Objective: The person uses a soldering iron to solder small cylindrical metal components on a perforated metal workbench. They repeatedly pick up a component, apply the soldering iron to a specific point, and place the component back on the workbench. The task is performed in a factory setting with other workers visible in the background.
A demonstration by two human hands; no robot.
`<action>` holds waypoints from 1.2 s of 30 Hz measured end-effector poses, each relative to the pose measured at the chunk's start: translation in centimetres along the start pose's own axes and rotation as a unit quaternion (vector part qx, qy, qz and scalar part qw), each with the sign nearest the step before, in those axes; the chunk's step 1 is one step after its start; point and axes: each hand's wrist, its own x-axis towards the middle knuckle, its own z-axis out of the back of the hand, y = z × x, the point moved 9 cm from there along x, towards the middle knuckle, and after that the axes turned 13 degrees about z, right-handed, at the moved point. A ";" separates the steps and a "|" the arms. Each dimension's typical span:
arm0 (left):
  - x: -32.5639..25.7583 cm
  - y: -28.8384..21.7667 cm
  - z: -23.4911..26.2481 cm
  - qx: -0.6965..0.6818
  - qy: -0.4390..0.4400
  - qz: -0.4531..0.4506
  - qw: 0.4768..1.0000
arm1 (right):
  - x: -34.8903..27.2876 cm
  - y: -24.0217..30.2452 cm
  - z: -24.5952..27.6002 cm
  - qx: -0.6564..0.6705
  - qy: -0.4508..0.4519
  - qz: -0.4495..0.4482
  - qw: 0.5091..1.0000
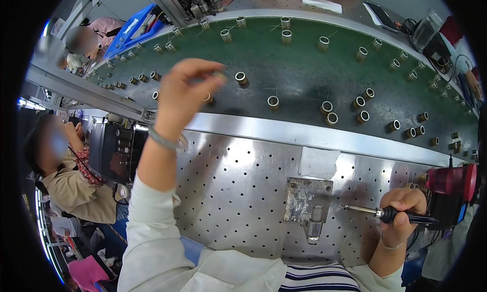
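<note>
My left hand point(183, 93) reaches out over the green conveyor belt point(299, 71) and pinches a small brass ring part point(220, 74) between thumb and fingertips; a similar ring point(241, 79) lies just to its right. My right hand point(402, 211) rests on the perforated steel bench point(238, 185) and grips a black-handled soldering iron point(385, 213), its tip pointing left toward a scorched metal jig point(307, 200) with a small fixture at its lower edge.
Several brass ring parts are scattered along the belt. A white cloth pad point(318, 162) lies by the belt's edge. A red device point(454, 180) stands at the far right. Another person point(71, 170) sits at my left; a blue bin point(134, 28) is across the belt.
</note>
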 end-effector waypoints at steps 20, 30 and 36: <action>-3.1 -3.5 -8.1 -0.138 0.232 0.044 0.962 | 0.1 -0.6 -0.5 -0.032 0.019 0.004 0.999; -14.0 -6.0 -15.2 -0.388 0.522 0.253 0.716 | -0.7 -0.8 -0.6 0.045 0.000 -0.041 0.998; -13.7 -6.5 -15.5 -0.428 0.484 0.228 0.728 | -0.7 -0.4 -1.6 0.070 0.063 -0.017 0.995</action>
